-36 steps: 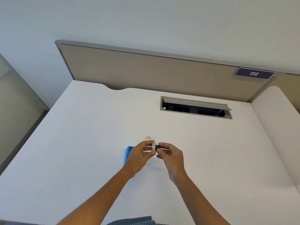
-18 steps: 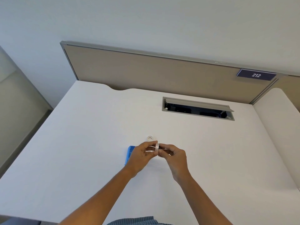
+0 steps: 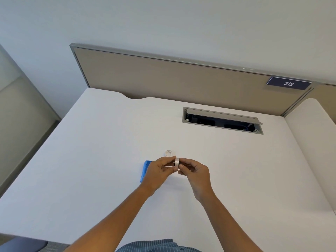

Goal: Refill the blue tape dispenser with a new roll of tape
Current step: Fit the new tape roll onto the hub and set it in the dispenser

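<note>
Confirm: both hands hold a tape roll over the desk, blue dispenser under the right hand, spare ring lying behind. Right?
Wrong on one point: the head view shows the blue dispenser under the left hand, not the right hand. Both hold the tape roll; the spare ring lies behind.

A dark blue plate [image 3: 289,84] is showing the white number "212"; it is sitting at the top right of the beige partition [image 3: 172,80].
</note>
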Tool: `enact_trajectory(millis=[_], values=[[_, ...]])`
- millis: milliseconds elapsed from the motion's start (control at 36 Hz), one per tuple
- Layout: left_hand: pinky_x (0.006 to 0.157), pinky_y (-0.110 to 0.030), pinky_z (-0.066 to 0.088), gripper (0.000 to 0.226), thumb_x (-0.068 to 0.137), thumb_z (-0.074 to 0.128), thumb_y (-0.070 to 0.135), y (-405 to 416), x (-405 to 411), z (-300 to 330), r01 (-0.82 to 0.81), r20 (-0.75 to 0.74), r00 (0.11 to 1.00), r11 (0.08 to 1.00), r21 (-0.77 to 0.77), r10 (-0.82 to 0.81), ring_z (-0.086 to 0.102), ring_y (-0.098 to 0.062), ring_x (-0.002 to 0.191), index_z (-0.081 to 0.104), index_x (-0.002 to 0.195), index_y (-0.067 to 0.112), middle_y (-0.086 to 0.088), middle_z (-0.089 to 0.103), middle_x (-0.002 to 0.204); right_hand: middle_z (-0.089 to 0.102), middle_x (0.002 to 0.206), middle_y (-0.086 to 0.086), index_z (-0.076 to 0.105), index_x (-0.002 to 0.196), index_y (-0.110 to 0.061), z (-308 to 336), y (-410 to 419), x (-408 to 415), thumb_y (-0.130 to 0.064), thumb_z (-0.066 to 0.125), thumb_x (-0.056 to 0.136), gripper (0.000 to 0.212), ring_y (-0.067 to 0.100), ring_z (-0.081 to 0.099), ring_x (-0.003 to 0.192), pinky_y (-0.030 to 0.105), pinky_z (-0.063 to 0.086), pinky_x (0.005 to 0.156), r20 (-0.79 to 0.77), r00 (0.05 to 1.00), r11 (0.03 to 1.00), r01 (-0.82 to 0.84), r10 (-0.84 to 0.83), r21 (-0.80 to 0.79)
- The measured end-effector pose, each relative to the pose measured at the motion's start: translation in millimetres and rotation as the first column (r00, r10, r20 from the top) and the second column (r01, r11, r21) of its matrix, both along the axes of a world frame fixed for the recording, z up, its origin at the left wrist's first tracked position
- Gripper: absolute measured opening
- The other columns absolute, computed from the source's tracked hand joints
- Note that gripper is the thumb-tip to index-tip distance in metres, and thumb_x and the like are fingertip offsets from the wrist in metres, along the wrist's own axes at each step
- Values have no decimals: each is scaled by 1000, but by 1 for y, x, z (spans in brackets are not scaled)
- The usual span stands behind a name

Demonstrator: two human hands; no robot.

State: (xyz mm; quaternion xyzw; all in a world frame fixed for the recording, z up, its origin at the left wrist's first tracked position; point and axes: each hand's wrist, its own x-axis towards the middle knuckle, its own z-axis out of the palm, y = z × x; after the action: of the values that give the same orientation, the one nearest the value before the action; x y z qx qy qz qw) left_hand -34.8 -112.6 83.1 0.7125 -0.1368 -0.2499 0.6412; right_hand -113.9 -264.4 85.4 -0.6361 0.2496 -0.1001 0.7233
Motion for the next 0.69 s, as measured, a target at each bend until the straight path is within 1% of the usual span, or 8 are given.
enact_trajectory(millis=[250, 361, 611, 694], values=[[105, -36, 55, 38, 91, 77, 19, 0, -3, 2, 3, 7, 1000, 1000, 0, -3, 69, -14, 117, 73, 129, 20, 7, 72, 122, 82, 108, 4, 83, 109, -23, -2, 0, 0, -7, 77, 91, 25, 26, 79, 101, 44, 61, 98, -4, 1000, 1000, -2, 2, -1], [105, -35, 55, 37, 91, 77, 20, 0, -3, 3, 10, 25, 1000, 1000, 16, -11, 68, -13, 116, 73, 128, 21, 8, 73, 121, 81, 110, 3, 83, 110, -22, -2, -1, -1, -5, 77, 91, 26, 25, 78, 104, 45, 61, 100, 5, 1000, 1000, -20, 20, -5], [105, -36, 55, 38, 91, 77, 16, 1, -2, 1, 7, -8, 1000, 1000, -14, -7, 70, -18, 116, 73, 128, 17, 9, 72, 120, 80, 111, 2, 85, 106, -19, 1, 2, 0, -3, 78, 90, 24, 21, 77, 105, 36, 62, 95, 11, 999, 999, -35, 35, -8], [104, -34, 56, 38, 90, 78, 17, 2, -2, 0, 6, -12, 1000, 1000, -22, -6, 70, -16, 115, 73, 128, 18, 10, 73, 119, 80, 110, 1, 85, 104, -20, 2, 3, 0, -5, 80, 88, 22, 19, 76, 105, 30, 61, 91, 10, 999, 999, -43, 43, -19]])
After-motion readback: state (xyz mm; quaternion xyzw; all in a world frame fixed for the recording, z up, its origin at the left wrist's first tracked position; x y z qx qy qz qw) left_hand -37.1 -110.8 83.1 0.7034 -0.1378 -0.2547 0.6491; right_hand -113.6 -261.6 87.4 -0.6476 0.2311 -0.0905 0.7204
